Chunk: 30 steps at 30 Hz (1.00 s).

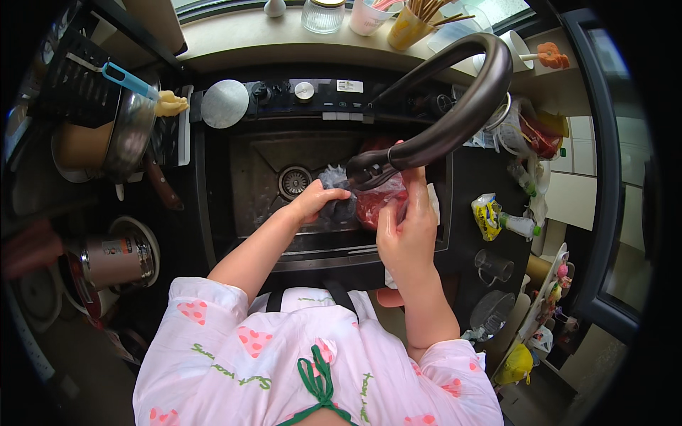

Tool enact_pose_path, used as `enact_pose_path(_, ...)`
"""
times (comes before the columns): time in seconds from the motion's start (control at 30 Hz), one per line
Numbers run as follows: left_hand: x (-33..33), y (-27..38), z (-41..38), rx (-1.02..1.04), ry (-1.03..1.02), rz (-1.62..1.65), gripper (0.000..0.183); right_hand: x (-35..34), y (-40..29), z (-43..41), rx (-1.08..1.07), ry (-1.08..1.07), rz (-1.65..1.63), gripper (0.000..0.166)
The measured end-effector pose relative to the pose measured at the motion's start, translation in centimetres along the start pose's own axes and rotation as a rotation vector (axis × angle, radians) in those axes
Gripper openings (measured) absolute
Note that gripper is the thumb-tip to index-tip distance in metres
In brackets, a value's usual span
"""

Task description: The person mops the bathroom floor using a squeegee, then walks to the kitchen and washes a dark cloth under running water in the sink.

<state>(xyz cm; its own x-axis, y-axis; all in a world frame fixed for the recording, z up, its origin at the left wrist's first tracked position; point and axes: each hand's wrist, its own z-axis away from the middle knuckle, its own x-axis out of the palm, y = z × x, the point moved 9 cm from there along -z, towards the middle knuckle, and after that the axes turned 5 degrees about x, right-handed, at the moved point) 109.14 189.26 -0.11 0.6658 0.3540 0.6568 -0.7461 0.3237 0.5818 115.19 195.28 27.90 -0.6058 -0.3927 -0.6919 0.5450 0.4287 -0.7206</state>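
Note:
Both my hands are over the dark sink (256, 213), under the faucet spout. With the thumb on top, my left hand (311, 204) grips a crumpled, translucent greyish plastic bag (340, 209). My right hand (413, 229) is wet and holds the right side of a clear plastic bag with red contents (370, 206), which look like raw meat. Its thumb rests on the red part and its other fingers reach up beside the spout. The dark faucet (453, 125) arches over from the upper right, its head hiding part of the bags. Whether the two bags are joined I cannot tell.
A drain strainer (295, 182) lies left of the bags. On the left counter are a brown-handled knife (162, 183), a metal pot (130, 130) and a vacuum container (114, 261). To the right are a yellow packet (486, 217), a plastic bottle (519, 226) and a glass mug (494, 265).

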Motion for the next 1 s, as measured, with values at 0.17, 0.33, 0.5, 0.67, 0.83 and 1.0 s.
enact_pose_path(0.17,-1.5,2.8,-0.6,0.078,0.072,0.006,0.026,0.3,2.1,-1.6,0.006,-0.004,-0.571,0.049)
enact_pose_path(0.33,-1.5,3.0,-1.6,0.064,0.072,-0.027,0.016,2.5,9.1,-3.2,0.149,-0.099,-1.031,0.051)
enact_pose_path(0.5,-0.5,2.3,-2.2,0.041,0.147,-0.146,0.019,9.6,18.5,-7.6,0.077,-0.153,0.019,0.052)
enact_pose_path(0.67,0.8,2.4,-1.3,-0.017,0.188,-0.132,0.042,16.7,24.3,-9.3,-0.066,-0.244,0.367,0.069)
enact_pose_path(0.83,1.2,3.3,-0.1,-0.102,0.243,-0.366,0.044,17.7,25.8,-7.9,-0.072,-0.199,0.299,0.068)
enact_pose_path(1.0,1.1,4.9,0.1,-0.071,0.198,-0.618,0.049,18.3,26.3,-5.2,0.048,-0.13,-0.402,0.047)
